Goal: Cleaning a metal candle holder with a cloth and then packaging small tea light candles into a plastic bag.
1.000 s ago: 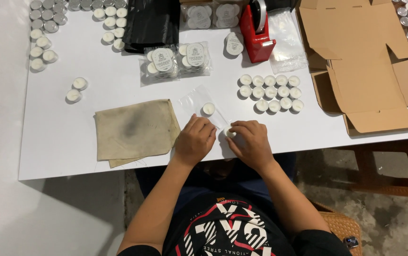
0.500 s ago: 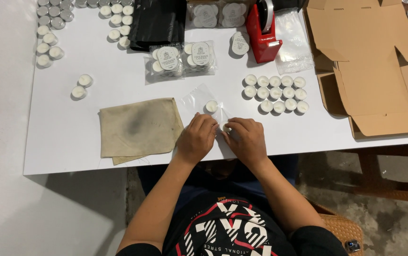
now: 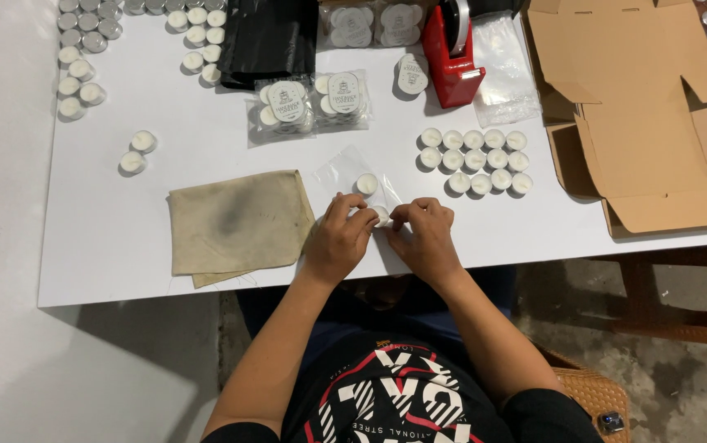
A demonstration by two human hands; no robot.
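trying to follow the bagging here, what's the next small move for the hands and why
Probably push the tealight pinched between the left hand and right hand deeper into the clear bag: it sits at the bag's near end, and one candle already lies further in.

A clear plastic bag [image 3: 352, 176] lies flat on the white surface [image 3: 123, 230], one small white tealight [image 3: 366, 184] already inside it, upright. A second white tealight [image 3: 381, 215] sits at the bag's near, open end, pinched between both hands' fingertips.
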